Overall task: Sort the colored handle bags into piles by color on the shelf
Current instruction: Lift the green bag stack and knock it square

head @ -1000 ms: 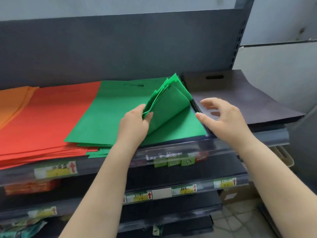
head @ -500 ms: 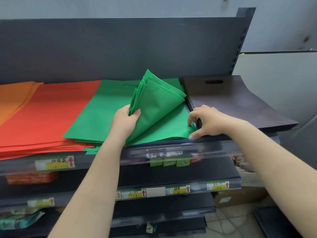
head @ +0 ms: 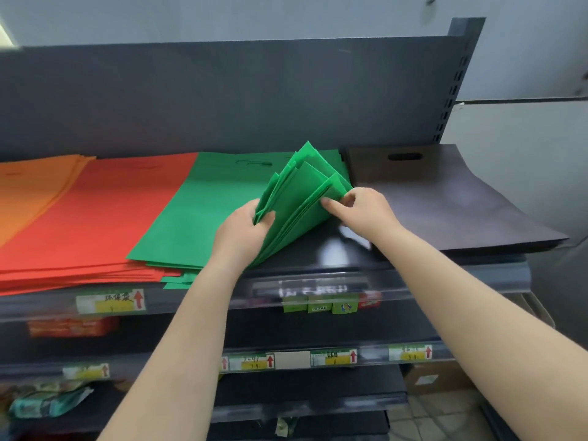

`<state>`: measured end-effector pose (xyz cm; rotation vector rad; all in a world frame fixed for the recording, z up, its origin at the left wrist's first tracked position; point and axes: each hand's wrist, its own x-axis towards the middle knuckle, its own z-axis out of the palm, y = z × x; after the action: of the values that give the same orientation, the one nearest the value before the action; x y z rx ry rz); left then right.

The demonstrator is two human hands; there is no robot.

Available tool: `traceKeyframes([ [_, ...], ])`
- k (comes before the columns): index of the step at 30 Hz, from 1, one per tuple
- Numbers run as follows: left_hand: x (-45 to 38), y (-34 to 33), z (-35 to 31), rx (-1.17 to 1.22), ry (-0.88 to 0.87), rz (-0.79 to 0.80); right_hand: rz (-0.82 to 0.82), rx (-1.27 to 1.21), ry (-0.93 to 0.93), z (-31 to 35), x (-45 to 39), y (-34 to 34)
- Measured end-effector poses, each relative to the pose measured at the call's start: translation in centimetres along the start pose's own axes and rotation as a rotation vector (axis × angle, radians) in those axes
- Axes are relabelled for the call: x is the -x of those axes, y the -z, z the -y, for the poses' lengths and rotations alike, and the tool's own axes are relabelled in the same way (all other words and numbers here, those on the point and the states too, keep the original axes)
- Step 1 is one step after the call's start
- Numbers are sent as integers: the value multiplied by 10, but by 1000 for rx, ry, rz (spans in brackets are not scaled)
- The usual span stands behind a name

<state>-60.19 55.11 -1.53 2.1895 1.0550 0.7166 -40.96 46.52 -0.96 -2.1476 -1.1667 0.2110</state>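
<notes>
Since a moment ago the right hand (head: 362, 211) has come in to pinch the fanned bundle of flat green fabric handle bags (head: 299, 198) that the left hand (head: 245, 230) grips, lifting it off the dark shelf (head: 334, 249) beside the green pile (head: 203, 211).

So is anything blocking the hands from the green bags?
No. The left hand already grips the lifted green bags and the right hand pinches their edge; nothing sits between.
</notes>
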Motion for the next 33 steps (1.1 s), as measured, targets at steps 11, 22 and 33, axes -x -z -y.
traceKeyframes([
  [11, 15, 3, -5, -220, -190, -81, 147, -937, -316, 23, 2, -4],
  [22, 25, 11, -10, -347, -346, 291, 389, -324, -468, 21, -17, 19],
  [33, -25, 58, 56, -43, -51, -122, 144, -542, -193, 18, -14, 27],
])
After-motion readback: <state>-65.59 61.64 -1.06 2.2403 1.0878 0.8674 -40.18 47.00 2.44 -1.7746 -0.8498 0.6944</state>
